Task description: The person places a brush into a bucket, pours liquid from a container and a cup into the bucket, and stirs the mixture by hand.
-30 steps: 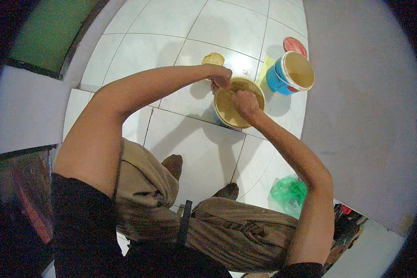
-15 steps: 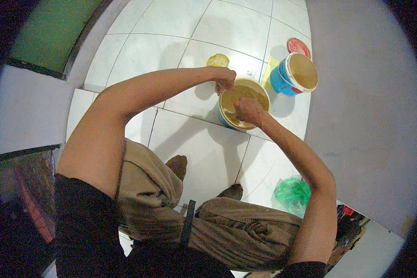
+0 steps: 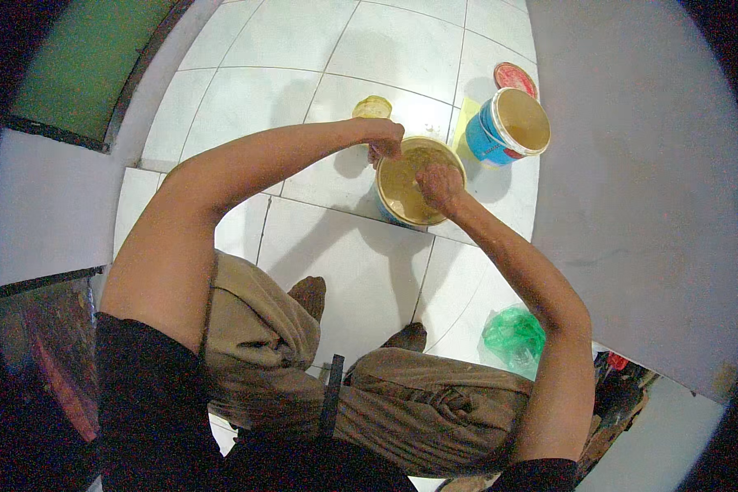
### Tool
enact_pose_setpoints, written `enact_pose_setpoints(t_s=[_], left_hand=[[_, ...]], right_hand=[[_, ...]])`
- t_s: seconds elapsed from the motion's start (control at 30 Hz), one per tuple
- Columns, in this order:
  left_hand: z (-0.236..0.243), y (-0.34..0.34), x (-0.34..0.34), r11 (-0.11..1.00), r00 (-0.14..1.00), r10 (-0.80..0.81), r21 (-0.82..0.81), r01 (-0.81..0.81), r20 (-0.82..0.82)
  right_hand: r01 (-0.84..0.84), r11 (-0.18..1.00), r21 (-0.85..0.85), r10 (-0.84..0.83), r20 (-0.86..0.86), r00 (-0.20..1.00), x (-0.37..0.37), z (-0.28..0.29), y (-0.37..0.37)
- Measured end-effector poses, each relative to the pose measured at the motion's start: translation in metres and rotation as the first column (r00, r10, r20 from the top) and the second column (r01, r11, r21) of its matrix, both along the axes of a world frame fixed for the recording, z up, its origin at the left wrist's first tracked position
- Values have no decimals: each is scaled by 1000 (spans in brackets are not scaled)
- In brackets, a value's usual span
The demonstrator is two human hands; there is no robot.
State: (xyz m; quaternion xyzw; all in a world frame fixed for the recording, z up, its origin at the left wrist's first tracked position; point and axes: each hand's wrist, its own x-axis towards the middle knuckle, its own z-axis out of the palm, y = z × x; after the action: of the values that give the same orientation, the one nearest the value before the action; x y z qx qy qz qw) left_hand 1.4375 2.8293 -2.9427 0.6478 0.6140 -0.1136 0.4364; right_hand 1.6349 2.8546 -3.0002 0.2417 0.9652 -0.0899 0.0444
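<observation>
A round bucket with a pale rim stands on the tiled floor, with a tan, wet-looking mass inside. My left hand is closed at the far left of its rim and seems to grip the edge. Over the bucket's right side, my right hand is curled into a fist, low within the opening. Whatever the right fingers hold is hidden beneath them. Just beyond my left hand stands a small yellowish tub.
To the right stands a blue bucket with tan residue inside, partly on a yellow sheet. A red lid lies behind it, near the grey wall. A green plastic bag lies by my right forearm.
The view has shifted slightly, so the floor things appear a little further left. My right hand has moved slightly within the bucket opening; my left stays at the rim.
</observation>
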Motion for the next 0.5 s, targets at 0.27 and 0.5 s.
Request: enact_pose_setpoints(t_s=[0.27,0.5], left_hand=[[-19,18,2,998,997,-64,19,63,43],[-44,13,-11,999,989,25,35,-30,145]], right_hand=[[53,997,50,-51,-42,998,7,-11,13],[-63,990,125,80,-135,988,-5,-7,9]])
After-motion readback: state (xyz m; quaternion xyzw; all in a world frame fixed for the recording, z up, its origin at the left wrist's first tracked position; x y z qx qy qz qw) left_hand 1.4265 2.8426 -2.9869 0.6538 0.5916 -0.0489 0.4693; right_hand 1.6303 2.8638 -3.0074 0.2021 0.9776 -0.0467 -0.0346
